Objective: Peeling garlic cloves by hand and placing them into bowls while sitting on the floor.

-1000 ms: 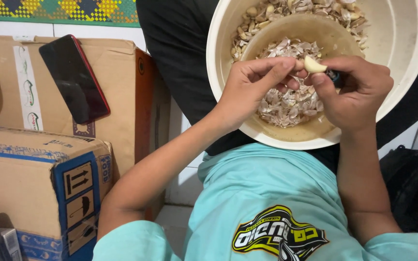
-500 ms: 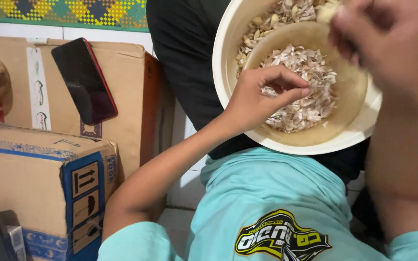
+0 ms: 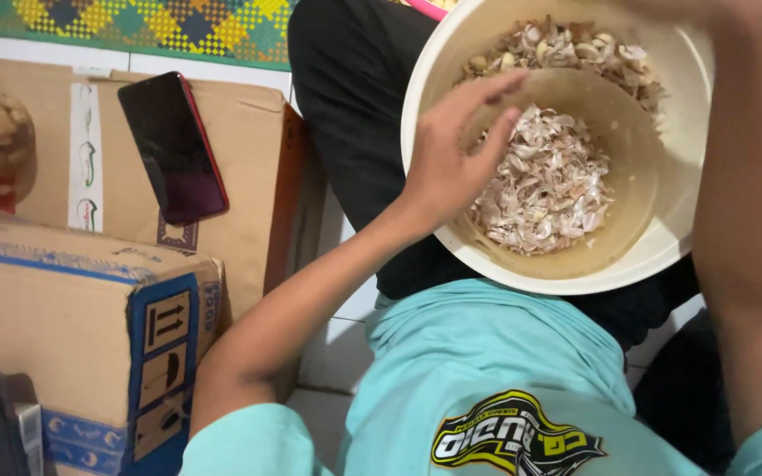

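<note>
- The left hand, fingers loose and empty, hovered over the peels in the bowl, having let go of the clove seen a second before.
- The right hand had risen out of frame; its grip cannot be told.
- One bowl, one phone, two boxes.

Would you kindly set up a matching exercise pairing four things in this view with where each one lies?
1. phone
2. garlic skins
3. left hand
4. unpeeled garlic

A. at the bowl's far side
B. heaped in the bowl's inner dish
C. on a cardboard box
D. over the bowl's left rim

Pairs: 1-C, 2-B, 3-D, 4-A
</note>
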